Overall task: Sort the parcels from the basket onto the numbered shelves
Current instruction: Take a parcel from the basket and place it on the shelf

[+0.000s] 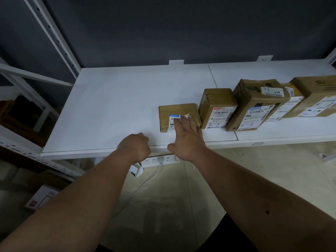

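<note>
Dim overall; the white shelf point(112, 106) catches the most light. Wide-angle distortion bends the edges. The left side sinks into murky, soft shadow.

1. A flat brown cardboard parcel point(177, 113) lies near the middle of the frame on the white shelf point(109, 106); a white and blue label sits on its top; "4-3" is handwritten at its near left corner.
2. Just right of it stands a taller taped brown box point(217, 106), touching or almost touching; its white label with a red strip faces the front.
3. Further right, a crumpled brown box point(254, 104) leans against its neighbours; "4-3" is written on its front label.
4. At the right edge of the frame, a thin yellowish parcel point(289, 104) stands wedged beside a large brown carton point(316, 95); both carry white labels.
</note>
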